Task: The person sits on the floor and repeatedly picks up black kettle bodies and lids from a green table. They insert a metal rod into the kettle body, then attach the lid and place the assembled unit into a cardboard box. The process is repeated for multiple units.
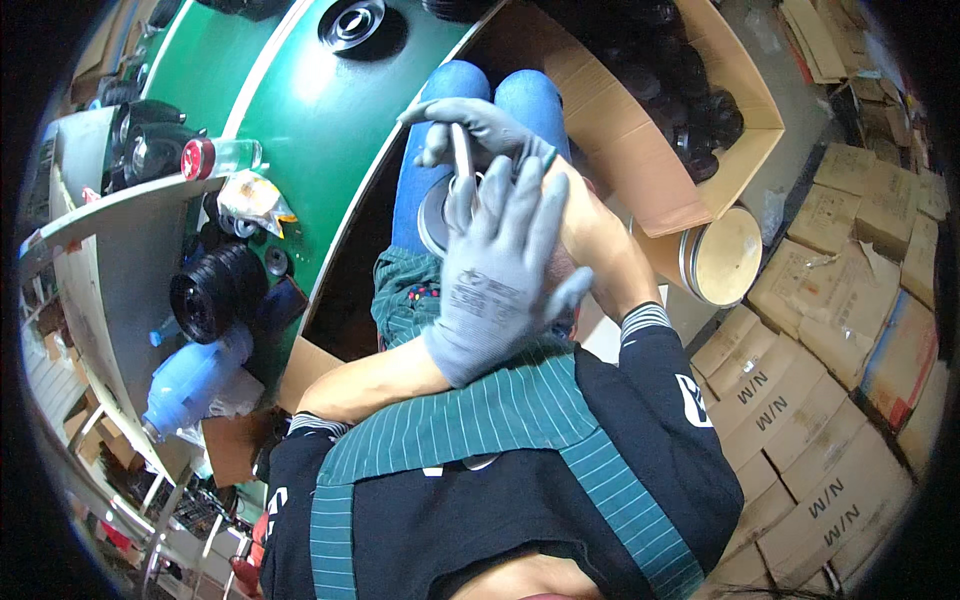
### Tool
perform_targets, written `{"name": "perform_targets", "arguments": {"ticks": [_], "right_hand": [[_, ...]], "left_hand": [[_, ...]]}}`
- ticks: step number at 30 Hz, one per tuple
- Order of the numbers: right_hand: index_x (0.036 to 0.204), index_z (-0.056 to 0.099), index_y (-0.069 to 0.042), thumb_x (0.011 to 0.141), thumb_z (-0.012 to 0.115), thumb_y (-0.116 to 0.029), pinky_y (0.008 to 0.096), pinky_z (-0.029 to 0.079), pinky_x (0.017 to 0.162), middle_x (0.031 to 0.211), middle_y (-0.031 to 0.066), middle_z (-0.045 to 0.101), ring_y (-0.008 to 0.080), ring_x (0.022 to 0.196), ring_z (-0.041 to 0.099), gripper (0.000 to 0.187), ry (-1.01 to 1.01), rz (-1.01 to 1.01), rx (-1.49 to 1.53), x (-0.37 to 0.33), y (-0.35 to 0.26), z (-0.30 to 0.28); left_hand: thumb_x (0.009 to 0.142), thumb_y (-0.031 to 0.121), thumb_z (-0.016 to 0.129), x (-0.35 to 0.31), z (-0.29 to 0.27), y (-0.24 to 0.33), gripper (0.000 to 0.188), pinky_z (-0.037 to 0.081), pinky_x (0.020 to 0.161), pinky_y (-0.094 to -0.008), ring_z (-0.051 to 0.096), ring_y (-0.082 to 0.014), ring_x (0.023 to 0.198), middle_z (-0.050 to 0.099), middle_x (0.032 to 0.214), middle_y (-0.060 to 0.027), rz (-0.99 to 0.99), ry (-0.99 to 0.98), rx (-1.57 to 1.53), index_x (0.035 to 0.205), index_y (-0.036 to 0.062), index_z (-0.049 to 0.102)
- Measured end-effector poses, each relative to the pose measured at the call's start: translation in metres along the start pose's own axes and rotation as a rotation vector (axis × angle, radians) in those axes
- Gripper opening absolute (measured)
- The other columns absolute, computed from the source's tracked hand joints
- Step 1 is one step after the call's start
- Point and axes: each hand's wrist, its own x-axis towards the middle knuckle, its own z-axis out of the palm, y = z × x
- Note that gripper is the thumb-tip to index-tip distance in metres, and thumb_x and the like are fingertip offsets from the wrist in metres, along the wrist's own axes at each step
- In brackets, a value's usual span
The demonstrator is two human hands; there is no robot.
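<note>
My left hand (492, 265), in a grey work glove, is spread flat with its back up and fingers and thumb apart. Beyond it, my right hand (480, 130), gloved the same way, curls around a narrow silver metal piece (462, 152). The far end of that piece shows between the fingers; my left fingers cover its near end. Just left of my left fingers, a round part with a metal rim (434, 218) sits over my lap, mostly hidden. Whether it joins the silver piece, I cannot tell.
On the left stands a green table (330, 110) with a black round part (352, 22), a red-lidded jar (222, 158) and stacked black rings (215, 290). An open carton (640, 195) of black parts is at the far right, near a round drum (725, 258) and stacked boxes (800, 430).
</note>
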Motion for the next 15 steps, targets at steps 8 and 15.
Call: {"name": "perform_targets", "arguments": {"ticks": [8, 15], "right_hand": [[0.136, 0.063, -0.003, 0.115, 0.044, -0.024, 0.0578, 0.041, 0.125, 0.112, 0.0185, 0.076, 0.0393, 0.131, 0.067, 0.035, 0.33, -0.484, -0.171, -0.113, 0.024, 0.05], [0.076, 0.079, -0.005, 0.071, 0.067, -0.017, 0.0559, 0.036, 0.125, 0.065, 0.0064, 0.062, 0.0282, 0.094, 0.069, 0.018, 0.047, -0.455, -1.078, -0.125, -0.022, 0.115]], "left_hand": [[0.111, 0.033, 0.049, 0.004, -0.018, -0.128, 0.058, 0.051, 0.108, -0.0502, 0.066, -0.0467, 0.126, 0.068, 0.133, -0.031, -0.24, 0.174, -0.3, 0.154, -0.0054, 0.049], [0.116, 0.057, 0.03, 0.073, 0.025, -0.184, 0.074, 0.05, 0.11, -0.0409, 0.072, -0.0239, 0.112, 0.078, 0.117, -0.018, -0.404, -0.409, -1.172, 0.137, -0.0013, 0.071]]}}
